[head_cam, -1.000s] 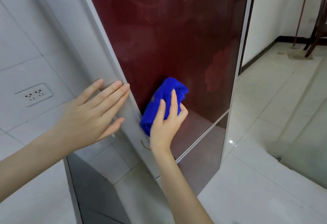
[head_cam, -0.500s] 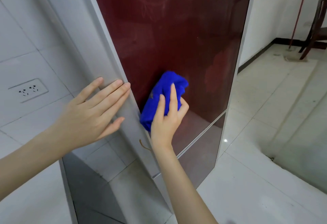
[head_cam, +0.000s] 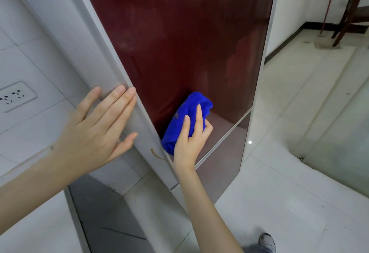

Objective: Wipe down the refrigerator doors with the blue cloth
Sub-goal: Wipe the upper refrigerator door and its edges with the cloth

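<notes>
The refrigerator's upper door [head_cam: 179, 39] is glossy dark red with faint flower prints and a grey frame. A bunched blue cloth [head_cam: 185, 117] is pressed against the door's lower left part, just above the seam to the lower door [head_cam: 225, 157]. My right hand [head_cam: 189, 141] grips the cloth from below, fingers spread over it. My left hand [head_cam: 99, 127] lies flat, fingers apart, on the refrigerator's grey side panel [head_cam: 83, 39] near the door's edge.
A white tiled wall with a socket [head_cam: 16, 97] is at the left. Glossy white floor tiles [head_cam: 279, 193] spread to the right. A dark wooden chair [head_cam: 353, 9] and a thin pole stand far right. My shoe [head_cam: 266, 239] shows at the bottom.
The cloth and my right hand have slid slightly right and down along the door's lower part. The left hand stays flat on the side panel. The view has shifted a little.
</notes>
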